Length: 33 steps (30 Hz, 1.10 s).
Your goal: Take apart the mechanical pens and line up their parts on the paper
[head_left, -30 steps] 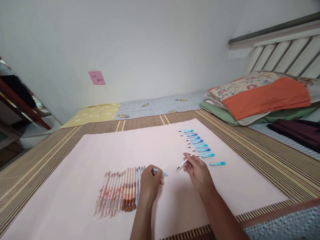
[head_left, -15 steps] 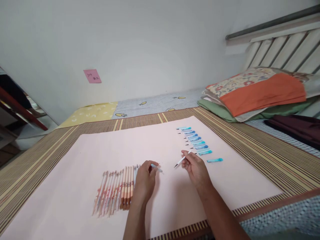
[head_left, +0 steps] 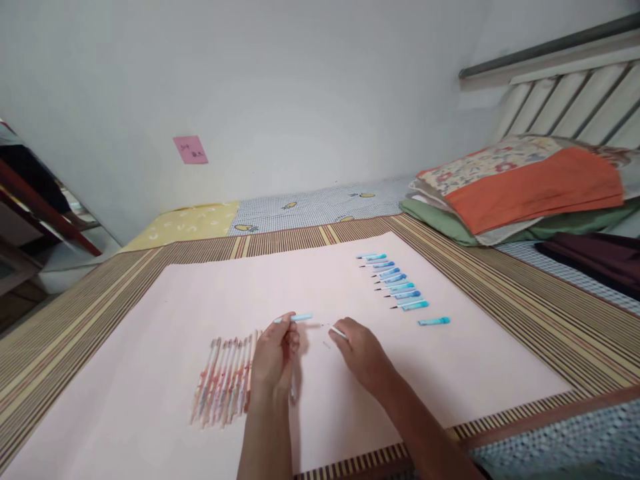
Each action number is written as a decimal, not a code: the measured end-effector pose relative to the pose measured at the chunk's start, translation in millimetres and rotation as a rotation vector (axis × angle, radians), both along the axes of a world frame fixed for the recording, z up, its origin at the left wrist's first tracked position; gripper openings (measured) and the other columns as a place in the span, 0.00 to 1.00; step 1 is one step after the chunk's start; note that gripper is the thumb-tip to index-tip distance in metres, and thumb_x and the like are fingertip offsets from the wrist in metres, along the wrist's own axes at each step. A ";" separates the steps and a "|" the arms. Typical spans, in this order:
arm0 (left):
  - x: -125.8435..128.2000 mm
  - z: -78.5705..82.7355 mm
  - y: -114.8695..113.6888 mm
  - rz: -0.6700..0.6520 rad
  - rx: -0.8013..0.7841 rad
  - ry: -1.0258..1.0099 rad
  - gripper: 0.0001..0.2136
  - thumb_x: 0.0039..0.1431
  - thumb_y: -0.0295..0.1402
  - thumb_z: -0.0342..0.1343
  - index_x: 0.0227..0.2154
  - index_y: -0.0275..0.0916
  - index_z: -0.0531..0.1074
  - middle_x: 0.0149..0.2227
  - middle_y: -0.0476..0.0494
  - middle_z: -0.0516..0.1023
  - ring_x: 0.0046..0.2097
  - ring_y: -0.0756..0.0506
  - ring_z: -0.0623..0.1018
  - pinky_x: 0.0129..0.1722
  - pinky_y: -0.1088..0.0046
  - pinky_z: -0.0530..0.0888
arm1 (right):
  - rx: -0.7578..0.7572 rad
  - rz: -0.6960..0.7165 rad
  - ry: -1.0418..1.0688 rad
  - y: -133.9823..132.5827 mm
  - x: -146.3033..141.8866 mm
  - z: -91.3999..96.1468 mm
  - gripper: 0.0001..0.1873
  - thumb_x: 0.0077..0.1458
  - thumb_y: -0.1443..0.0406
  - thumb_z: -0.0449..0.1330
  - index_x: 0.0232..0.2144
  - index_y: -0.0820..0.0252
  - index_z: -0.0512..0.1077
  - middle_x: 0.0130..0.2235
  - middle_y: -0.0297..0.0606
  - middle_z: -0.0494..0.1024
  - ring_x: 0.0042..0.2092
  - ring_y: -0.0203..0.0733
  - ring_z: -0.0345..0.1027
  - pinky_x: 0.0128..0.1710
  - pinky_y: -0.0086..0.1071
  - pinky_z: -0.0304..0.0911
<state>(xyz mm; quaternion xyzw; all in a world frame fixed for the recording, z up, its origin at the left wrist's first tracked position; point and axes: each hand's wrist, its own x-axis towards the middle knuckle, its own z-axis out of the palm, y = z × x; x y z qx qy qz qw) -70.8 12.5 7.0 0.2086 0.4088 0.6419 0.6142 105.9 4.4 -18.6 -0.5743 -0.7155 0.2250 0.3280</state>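
My left hand (head_left: pixel 275 353) pinches a light blue pen barrel (head_left: pixel 302 318), held nearly level above the pink sheet (head_left: pixel 190 300). To its right, my right hand (head_left: pixel 364 353) grips a thin white pen refill (head_left: pixel 339 331); its far end lies behind the fingers. A tiny pale piece (head_left: pixel 327 345) rests on the sheet between the two hands. Beside my left wrist lie several pinkish pens (head_left: pixel 223 380) in a row, some hidden by that arm. A lone turquoise pen part (head_left: pixel 434 321) lies right of my right hand.
Several blue pen parts (head_left: pixel 400 285) and white refills with dark tips line the sheet's right side. A striped mat (head_left: pixel 435 260) lies under the sheet. Folded orange cloth (head_left: pixel 535 197) is stacked at the right. A pink note (head_left: pixel 191 150) is on the wall.
My right hand has moved left and turned over with the refill, towards my left hand. My left hand has lifted and turned the barrel level. A tiny piece now shows on the sheet.
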 end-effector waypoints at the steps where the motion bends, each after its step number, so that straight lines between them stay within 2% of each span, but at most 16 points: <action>1: -2.0 0.2 0.4 -0.003 -0.029 -0.095 0.09 0.49 0.30 0.69 0.31 0.31 0.77 0.23 0.49 0.72 0.21 0.55 0.67 0.19 0.81 0.61 | -0.017 0.003 -0.138 -1.5 -7.2 -1.2 0.10 0.63 0.66 0.55 0.30 0.57 0.72 0.34 0.35 0.74 0.33 0.38 0.68 0.33 0.30 0.57; 3: -4.7 0.2 0.9 -0.004 -0.078 -0.217 0.05 0.52 0.26 0.66 0.30 0.30 0.76 0.22 0.49 0.70 0.21 0.56 0.66 0.18 0.82 0.60 | -0.082 -0.006 -0.359 -2.7 -18.6 -4.7 0.06 0.62 0.69 0.56 0.34 0.57 0.73 0.41 0.37 0.75 0.34 0.37 0.70 0.32 0.29 0.56; 6: -4.9 -0.5 1.0 0.005 -0.117 -0.281 0.02 0.58 0.24 0.61 0.31 0.30 0.75 0.23 0.49 0.70 0.21 0.56 0.65 0.17 0.83 0.61 | -0.128 -0.006 -0.558 -1.5 -27.9 -8.7 0.08 0.64 0.69 0.54 0.36 0.58 0.74 0.43 0.40 0.75 0.33 0.37 0.72 0.29 0.29 0.54; 11: 0.8 -0.3 -0.1 -0.026 -0.136 -0.338 0.04 0.60 0.22 0.58 0.29 0.30 0.74 0.23 0.49 0.69 0.21 0.56 0.65 0.17 0.83 0.60 | -0.097 -0.003 -0.575 -0.5 -29.9 -9.4 0.10 0.61 0.72 0.52 0.37 0.62 0.74 0.43 0.43 0.77 0.33 0.40 0.72 0.28 0.32 0.52; 13: 3.0 0.1 -0.5 -0.044 -0.139 -0.351 0.04 0.60 0.22 0.58 0.29 0.31 0.74 0.23 0.49 0.69 0.21 0.56 0.64 0.17 0.84 0.60 | -0.074 -0.020 -0.504 -0.3 -26.8 -8.8 0.08 0.58 0.73 0.54 0.34 0.62 0.74 0.40 0.42 0.77 0.32 0.39 0.70 0.28 0.31 0.52; 15: 4.9 0.0 -0.7 -0.059 -0.135 -0.364 0.04 0.60 0.22 0.58 0.29 0.31 0.74 0.23 0.49 0.69 0.21 0.56 0.64 0.17 0.84 0.60 | -0.049 -0.034 -0.354 0.8 -20.9 -6.3 0.07 0.56 0.72 0.55 0.30 0.61 0.72 0.33 0.38 0.76 0.29 0.38 0.67 0.28 0.31 0.52; 17: 7.2 -0.7 -0.6 -0.074 -0.134 -0.376 0.04 0.60 0.22 0.59 0.29 0.31 0.74 0.23 0.49 0.69 0.20 0.56 0.65 0.17 0.84 0.60 | -0.031 -0.055 -0.119 2.4 -13.1 -0.4 0.06 0.53 0.71 0.56 0.25 0.59 0.70 0.25 0.33 0.71 0.26 0.36 0.63 0.27 0.30 0.52; 19: 10.3 -1.8 -0.5 -0.082 -0.142 -0.385 0.05 0.61 0.23 0.58 0.29 0.30 0.74 0.22 0.48 0.70 0.20 0.56 0.65 0.17 0.84 0.60 | -0.023 -0.077 0.143 3.6 -4.9 8.5 0.07 0.52 0.68 0.57 0.23 0.58 0.69 0.21 0.29 0.67 0.25 0.35 0.59 0.26 0.28 0.52; 23: 19.0 -4.8 -0.4 -0.099 -0.162 -0.387 0.08 0.63 0.23 0.55 0.29 0.29 0.74 0.22 0.47 0.71 0.20 0.56 0.65 0.16 0.84 0.60 | -0.030 -0.095 0.505 2.3 5.6 25.4 0.07 0.51 0.61 0.61 0.28 0.59 0.76 0.22 0.29 0.68 0.25 0.35 0.56 0.25 0.28 0.53; 27: 28.3 -7.4 -1.5 -0.133 -0.174 -0.378 0.09 0.64 0.24 0.54 0.29 0.29 0.75 0.22 0.47 0.71 0.20 0.56 0.66 0.16 0.83 0.61 | -0.024 -0.098 0.586 0.2 6.1 29.7 0.11 0.52 0.58 0.63 0.33 0.60 0.78 0.22 0.29 0.68 0.25 0.35 0.55 0.25 0.29 0.54; 33: 35.6 -6.4 -3.2 -0.173 -0.196 -0.423 0.12 0.67 0.24 0.50 0.29 0.28 0.74 0.22 0.47 0.71 0.19 0.56 0.66 0.16 0.84 0.61 | 0.025 -0.067 0.489 -0.5 5.1 31.1 0.08 0.55 0.61 0.60 0.32 0.59 0.77 0.23 0.30 0.70 0.25 0.35 0.56 0.25 0.29 0.53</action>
